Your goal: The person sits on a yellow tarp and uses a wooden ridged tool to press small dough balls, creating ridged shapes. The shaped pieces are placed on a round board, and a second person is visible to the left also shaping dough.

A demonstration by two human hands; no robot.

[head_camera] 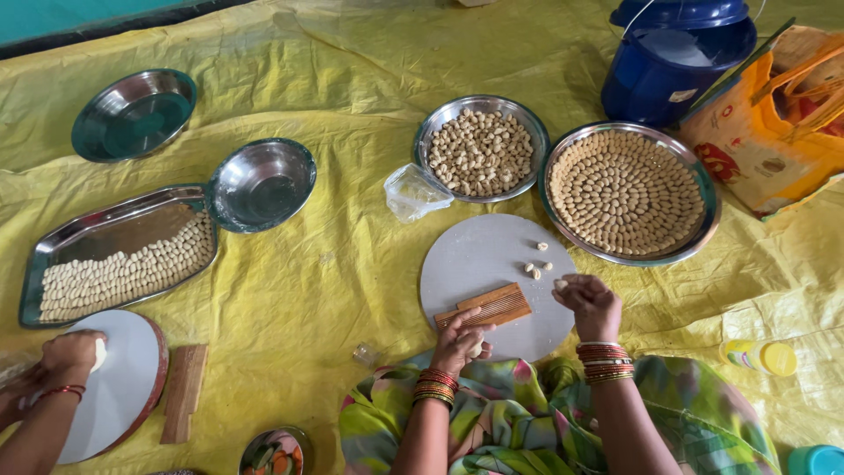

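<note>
Two hands belong to the person wearing the camera. The left hand (459,339) presses a pale lump of dough (476,349) against the ridged wooden comb board (484,306); the fingers curl over the lump, grasping it. The right hand (591,301) pinches one small shaped dough piece (560,284) between its fingertips, just above the round grey rolling board (492,264). The comb lies on that board, and about five loose shaped pieces (536,266) sit near the board's upper right.

Five steel vessels lie about. One round steel bowl (481,149) holds a heap of shaped pieces; one wide round steel plate (629,192) holds them laid in neat rings; one rectangular steel tray (119,252) holds them in rows along its lower half; two round steel bowls (263,183) (134,113) hold none. A small clear plastic bag (412,192) lies beside the heaped bowl.

At lower left, another person's hand (70,352) rests closed over a bit of dough on a second round white board (123,387), with a second wooden comb (185,391) just beside it.

Everything sits on a crinkled yellow plastic sheet (334,290) spread on the floor. At the top right stand one blue lidded plastic bucket (677,62) and one orange printed bag (765,141); a yellow-capped bottle (760,356) lies at the right.
</note>
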